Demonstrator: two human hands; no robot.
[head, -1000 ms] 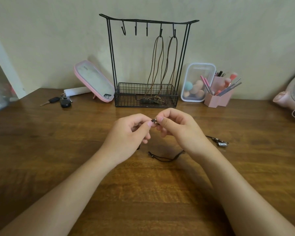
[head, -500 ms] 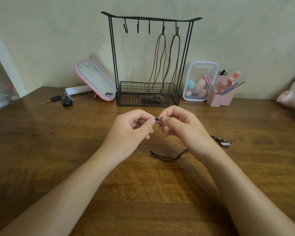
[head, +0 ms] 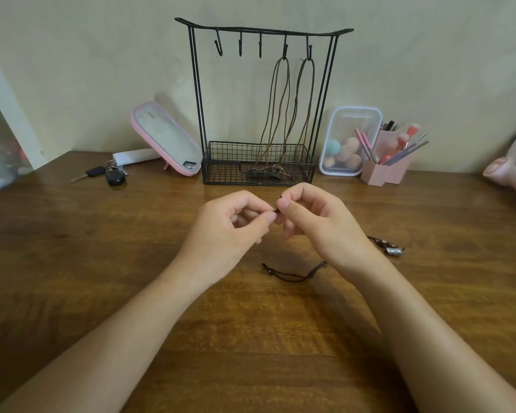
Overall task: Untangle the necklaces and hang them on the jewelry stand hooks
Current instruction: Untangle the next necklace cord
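Found the dark cord necklace well in front of the jewelry stand, one loop slack on the wooden table, its metal end out past the right wrist. Noted the right forearm covering the cord's middle stretch. Saw left hand and right hand raised just in front of the stand's basket, fingers curled, thumb and forefinger of each pinching one small dark piece between them. Could not make out that piece, hidden by the fingertips. Saw two brown necklaces hung on the stand's two right-hand hooks, pendants down in the basket. Left of the stand: pink mirror, white tube, keys. Right of the stand: clear sponge box, pink brush holder, and farther right a pink fan.
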